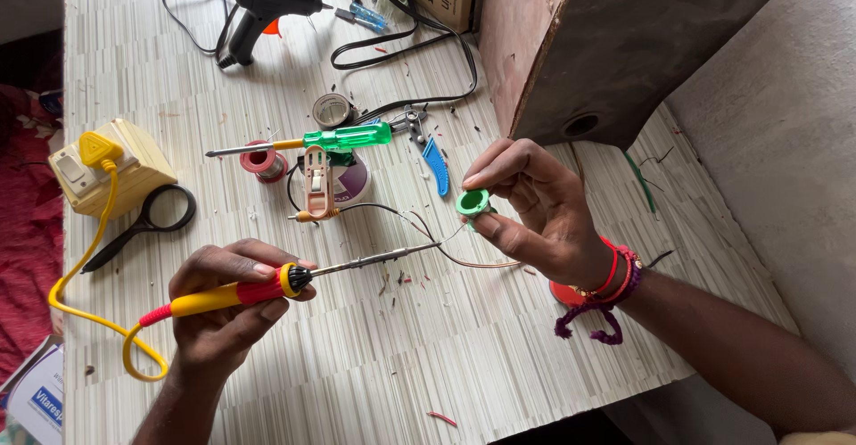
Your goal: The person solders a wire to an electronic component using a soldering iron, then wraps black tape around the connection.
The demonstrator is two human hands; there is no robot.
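Left hand (227, 298) closed around the yellow-and-red handle of a soldering iron (294, 280), metal tip pointing right, ending just at thin wires (428, 235) lying on the striped table (401, 356). Right hand (535, 209) pinches a small green spool (473, 202) between thumb and fingers, held above the table, just right of the iron tip; a fine strand runs from spool toward the tip. Red and purple threads on the right wrist. Yellow cord (85, 267) from the iron loops left to a cream socket box (111, 168). Behind the hands: green-handled screwdriver (312, 140), pink clip-like tool (317, 182), red solder reel (263, 161), blue tweezers (434, 164). Black magnifier (147, 222) at left. Black glue gun (263, 8) at the far edge. Brown wooden box (606, 44) top right.
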